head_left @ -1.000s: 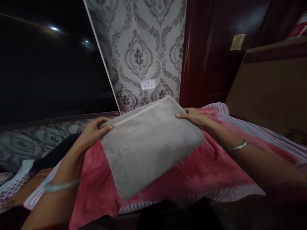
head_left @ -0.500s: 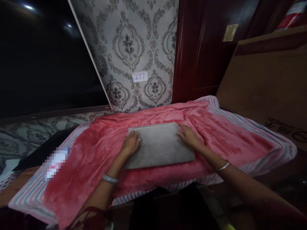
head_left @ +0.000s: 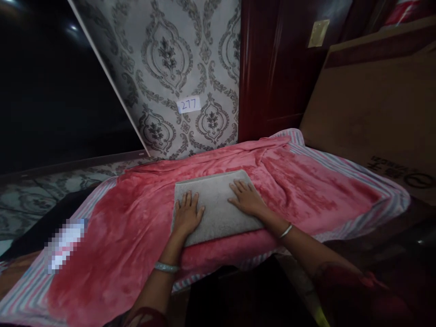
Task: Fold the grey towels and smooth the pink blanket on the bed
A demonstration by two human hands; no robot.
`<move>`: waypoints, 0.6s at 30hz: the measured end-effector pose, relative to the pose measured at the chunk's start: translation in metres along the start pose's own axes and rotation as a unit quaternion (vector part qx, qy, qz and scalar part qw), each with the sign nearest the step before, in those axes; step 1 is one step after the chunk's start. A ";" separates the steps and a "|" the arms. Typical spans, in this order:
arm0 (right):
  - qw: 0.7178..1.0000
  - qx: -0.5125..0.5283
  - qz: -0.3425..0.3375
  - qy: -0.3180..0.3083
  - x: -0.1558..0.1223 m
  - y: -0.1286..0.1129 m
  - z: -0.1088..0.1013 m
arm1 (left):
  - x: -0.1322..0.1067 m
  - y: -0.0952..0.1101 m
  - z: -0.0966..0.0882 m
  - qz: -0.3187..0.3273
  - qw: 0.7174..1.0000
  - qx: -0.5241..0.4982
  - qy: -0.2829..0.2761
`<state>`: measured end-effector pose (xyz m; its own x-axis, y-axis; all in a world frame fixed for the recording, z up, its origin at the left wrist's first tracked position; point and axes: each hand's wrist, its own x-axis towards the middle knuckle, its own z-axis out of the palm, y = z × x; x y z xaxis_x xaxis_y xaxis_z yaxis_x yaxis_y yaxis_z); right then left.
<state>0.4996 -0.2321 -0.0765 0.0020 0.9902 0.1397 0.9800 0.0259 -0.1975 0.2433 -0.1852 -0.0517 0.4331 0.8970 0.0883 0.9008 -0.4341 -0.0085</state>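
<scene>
A grey folded cloth [head_left: 214, 204], flat and roughly rectangular, lies on a pink plush blanket [head_left: 126, 236]. On its left part my left hand [head_left: 188, 213] rests palm down, fingers spread. My right hand [head_left: 247, 197] lies flat across its upper right part, with the fingers apart and pointing left and away. Both palms touch the cloth's top, and neither hand grips it. Layers show along the cloth's far edge. Whether it is a towel or another fabric, I cannot tell.
The blanket has a striped border [head_left: 384, 209]. Behind it stands a patterned wall with a paper label [head_left: 189, 104] reading 277. A dark screen [head_left: 61, 91] rises at the left, a large cardboard box [head_left: 371, 109] at the right. A pixelated patch covers something at the left.
Both hands have moved inward from the cloth's side edges onto its top, and their fingers are more spread. The view has shifted slightly, and the cloth stays on the blanket.
</scene>
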 end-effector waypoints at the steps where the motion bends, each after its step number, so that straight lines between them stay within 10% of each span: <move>1: 1.000 -0.001 0.022 -0.003 0.000 0.011 -0.002 | 0.001 0.000 -0.001 0.000 1.000 0.001 0.001; 10: 0.994 0.051 0.084 -0.047 -0.007 0.038 -0.012 | 0.000 0.001 -0.004 0.001 1.000 0.013 0.003; 18: 0.999 0.039 0.034 0.002 0.031 -0.013 -0.045 | 0.029 -0.001 -0.034 -0.003 0.999 -0.045 0.014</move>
<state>0.4961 -0.2081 -0.0260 0.0682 0.9896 0.1267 0.9588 -0.0299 -0.2824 0.2541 -0.1616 -0.0155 0.4250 0.8977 0.1160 0.8968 -0.4350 0.0810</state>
